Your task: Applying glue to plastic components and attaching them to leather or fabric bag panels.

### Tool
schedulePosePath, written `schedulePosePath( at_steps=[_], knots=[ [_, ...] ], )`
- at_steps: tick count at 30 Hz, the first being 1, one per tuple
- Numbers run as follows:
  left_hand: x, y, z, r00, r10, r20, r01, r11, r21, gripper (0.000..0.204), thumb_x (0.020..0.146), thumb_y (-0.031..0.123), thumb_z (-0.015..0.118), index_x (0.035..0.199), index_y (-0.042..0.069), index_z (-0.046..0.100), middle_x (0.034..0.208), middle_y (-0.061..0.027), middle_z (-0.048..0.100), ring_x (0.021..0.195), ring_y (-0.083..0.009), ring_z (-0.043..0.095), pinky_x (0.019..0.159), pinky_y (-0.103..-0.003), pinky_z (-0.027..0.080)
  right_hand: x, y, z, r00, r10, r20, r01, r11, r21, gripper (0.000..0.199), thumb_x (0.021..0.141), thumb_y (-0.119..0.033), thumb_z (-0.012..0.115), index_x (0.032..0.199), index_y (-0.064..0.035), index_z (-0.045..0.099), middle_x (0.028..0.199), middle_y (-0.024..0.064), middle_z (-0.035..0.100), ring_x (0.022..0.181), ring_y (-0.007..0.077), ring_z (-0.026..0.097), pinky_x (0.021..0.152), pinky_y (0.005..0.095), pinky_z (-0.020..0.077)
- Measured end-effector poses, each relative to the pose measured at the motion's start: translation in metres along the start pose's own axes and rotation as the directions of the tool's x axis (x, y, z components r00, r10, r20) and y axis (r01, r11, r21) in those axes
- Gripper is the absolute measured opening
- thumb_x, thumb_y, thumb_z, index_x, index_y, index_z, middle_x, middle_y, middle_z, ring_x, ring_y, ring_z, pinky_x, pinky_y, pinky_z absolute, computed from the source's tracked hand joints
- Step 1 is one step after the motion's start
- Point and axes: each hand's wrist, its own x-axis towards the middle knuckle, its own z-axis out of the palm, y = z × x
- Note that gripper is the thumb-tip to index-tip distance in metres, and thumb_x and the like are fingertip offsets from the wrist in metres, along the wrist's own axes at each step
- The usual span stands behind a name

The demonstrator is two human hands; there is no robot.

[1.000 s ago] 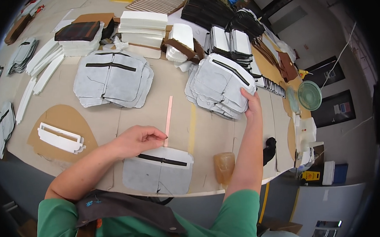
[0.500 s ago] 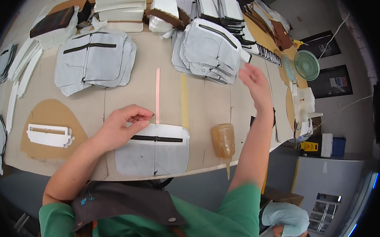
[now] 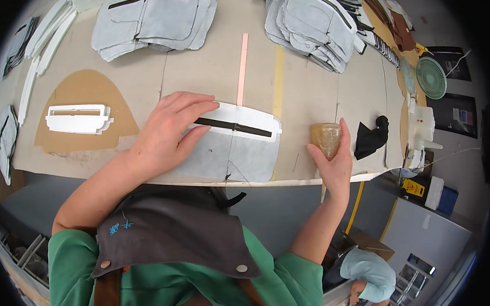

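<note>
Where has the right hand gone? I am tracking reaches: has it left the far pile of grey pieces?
Yes. The right hand has come back from the grey pile to the near table edge, now around the amber jar.

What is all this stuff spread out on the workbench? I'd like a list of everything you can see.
Grey fabric panel with black zipper strip and white frame: one, near table edge, under the left hand.
Stacks of grey fabric panels: two piles, grey, far side of the table.
White plastic frame template: one, on a brown curved cardboard sheet, left.
Pink thin strip: one, centre, pointing away.
Amber translucent jar: one, near edge, right.
Black crumpled cloth: one, right of the jar.
Green small fan: one, far right.
Left hand: flat on the panel.
Right hand: around the jar.
</note>
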Motion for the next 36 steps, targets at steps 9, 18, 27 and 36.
schedulePosePath(
  at_steps=[9,18,27,36],
  knots=[
    [-0.022,0.000,0.000,0.991,-0.070,0.117,0.056,0.991,0.119,0.083,0.076,0.018,0.079,0.146,0.005,0.036,0.146,-0.0145,0.045,0.135,-0.0354,0.041,0.112,-0.045,0.034,-0.002,-0.032,0.010,0.904,-0.388,-0.180,0.320,0.893,-0.316,0.072,0.076,-0.010,0.079,0.140,-0.0067,0.046,0.111,0.0127,0.066,0.098,0.0234,0.064,0.087,0.0339,0.0508],
    [-0.029,-0.012,0.011,0.999,-0.030,0.042,0.025,0.994,0.103,0.092,0.073,0.026,0.082,0.148,0.003,0.034,0.147,-0.0175,0.045,0.135,-0.0341,0.042,0.113,-0.045,0.032,0.034,-0.057,0.064,0.927,-0.202,0.317,0.227,0.973,-0.045,0.033,0.077,-0.009,0.077,0.106,-0.0014,0.063,0.086,0.0059,0.065,0.076,0.0151,0.059,0.070,0.0288,0.0507],
    [-0.029,-0.010,0.009,0.998,-0.044,0.047,0.036,0.987,0.159,0.088,0.077,0.026,0.079,0.147,0.004,0.032,0.144,-0.0129,0.047,0.137,-0.0316,0.041,0.114,-0.045,0.033,0.055,-0.048,0.058,0.807,-0.355,0.472,0.388,0.921,0.029,0.018,0.079,-0.005,0.075,0.093,-0.0025,0.064,0.083,0.0010,0.063,0.072,0.0112,0.056,0.069,0.0267,0.0471],
    [-0.026,0.003,0.013,0.976,0.148,0.158,-0.147,0.989,-0.014,0.050,0.078,0.008,0.071,0.126,0.002,0.056,0.134,-0.0133,0.055,0.129,-0.0326,0.049,0.107,-0.045,0.041,0.036,-0.051,0.056,0.843,-0.141,0.519,-0.067,0.930,0.362,0.024,0.085,0.002,0.071,0.106,-0.0013,0.060,0.087,-0.0002,0.063,0.077,0.0039,0.056,0.071,0.0183,0.0465]
  ],
)
